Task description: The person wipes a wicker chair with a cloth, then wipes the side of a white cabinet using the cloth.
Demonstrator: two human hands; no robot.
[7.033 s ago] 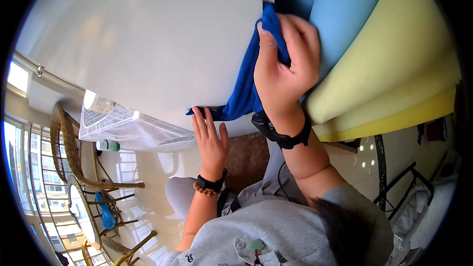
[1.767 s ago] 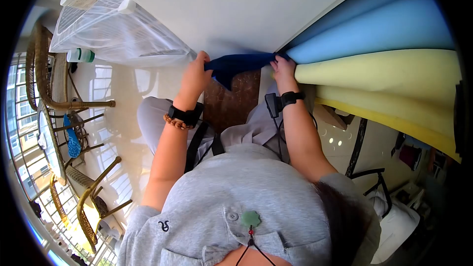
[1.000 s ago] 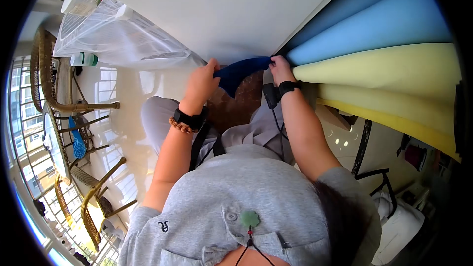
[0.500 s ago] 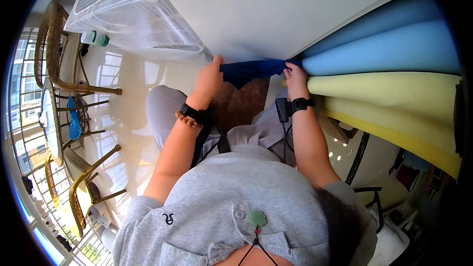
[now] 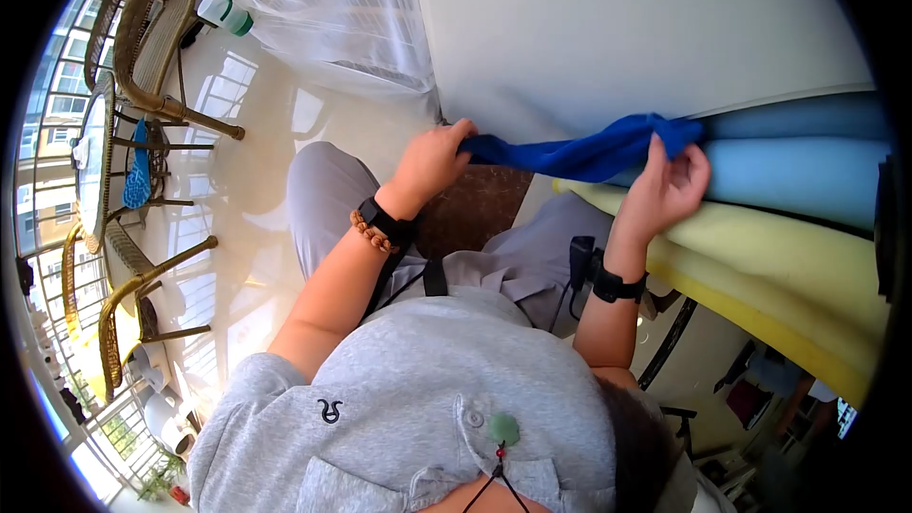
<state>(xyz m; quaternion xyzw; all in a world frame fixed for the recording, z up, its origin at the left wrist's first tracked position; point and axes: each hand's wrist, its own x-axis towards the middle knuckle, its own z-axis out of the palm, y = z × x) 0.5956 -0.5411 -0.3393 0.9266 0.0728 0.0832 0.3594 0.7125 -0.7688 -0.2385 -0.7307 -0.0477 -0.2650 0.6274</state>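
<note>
A dark blue cloth (image 5: 579,158) stretches in a loose, twisted strip between my two hands. Its left end is in the closed fingers of my left hand (image 5: 429,163), which wears a black band and a beaded bracelet at the wrist. At the other end my right hand (image 5: 670,185) pinches the cloth, with a bunched tip sticking up past the fingers. The cloth hangs above my lap, in front of a white panel (image 5: 636,28). Close to my right hand lie a light blue padded fabric (image 5: 798,176) and a yellow one (image 5: 760,252).
A plastic-covered wire rack (image 5: 332,24) stands at the upper left, with a green-and-white container (image 5: 225,15) beside it. Wicker chairs (image 5: 142,275) and a round table (image 5: 95,166) stand by the barred window. Beneath the cloth shows a reddish-brown surface (image 5: 465,214).
My right hand has moved to the right and drawn the cloth out longer, lifting its right end. My left hand keeps its grip. The view has shifted somewhat.
</note>
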